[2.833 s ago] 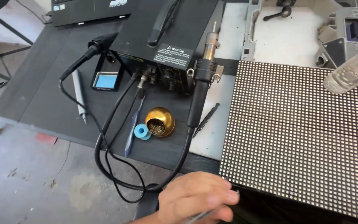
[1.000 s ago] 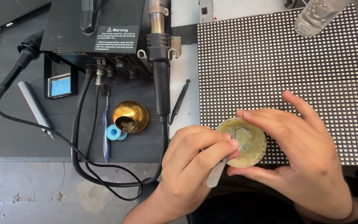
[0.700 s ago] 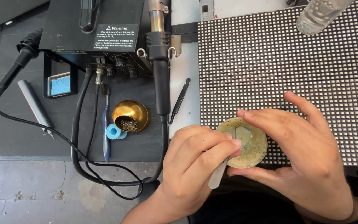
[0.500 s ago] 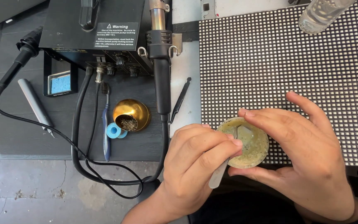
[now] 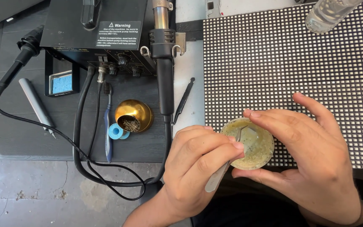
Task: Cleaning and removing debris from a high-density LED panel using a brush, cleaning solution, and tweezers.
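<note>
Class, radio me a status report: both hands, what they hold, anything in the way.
Left hand grips tweezers, tips in the round tub. Right hand steadies the tub over the dotted panel. Nothing in the way.

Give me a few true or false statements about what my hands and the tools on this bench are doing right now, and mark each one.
1. The left hand holds metal tweezers dipped into the round pot. True.
2. The right hand lies flat on the table, away from the pot. False: it cups the pot.
3. The pot sits over the dotted panel. True.
4. The brass wool holder stands on the panel. False: it stands on the dark mat.
</note>
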